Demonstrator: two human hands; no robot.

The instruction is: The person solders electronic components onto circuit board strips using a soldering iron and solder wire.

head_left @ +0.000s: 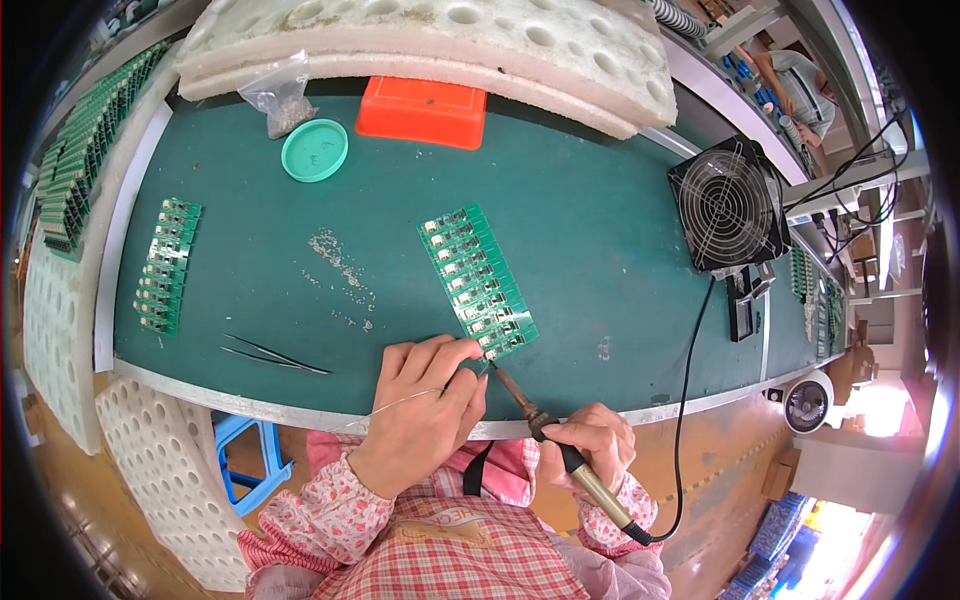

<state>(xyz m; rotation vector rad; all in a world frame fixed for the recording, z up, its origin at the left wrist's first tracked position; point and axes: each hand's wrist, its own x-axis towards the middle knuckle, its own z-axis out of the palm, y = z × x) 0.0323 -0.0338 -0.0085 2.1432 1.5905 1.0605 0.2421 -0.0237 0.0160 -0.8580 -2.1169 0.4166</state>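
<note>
A green panel of small circuit boards (478,275) lies at an angle on the green bench mat (600,250), with white and dark parts in rows. My left hand (422,405) is closed at the panel's near end, its fingertips by the last board. A thin silvery solder wire (405,399) runs across its fingers. My right hand (597,443) grips a soldering iron (575,462), whose tip points at the panel's near edge close to my left fingertips. Whether the tip touches the board cannot be made out. Black tweezers (275,356) lie left of my left hand.
Loose white bits (345,265) are scattered left of the panel. A second board panel (168,265) lies far left. A green lid (315,150), plastic bag (285,105) and red tray (422,112) stand before white foam (420,50). A black fan (728,200) stands right; the iron's cord (690,390) hangs nearby.
</note>
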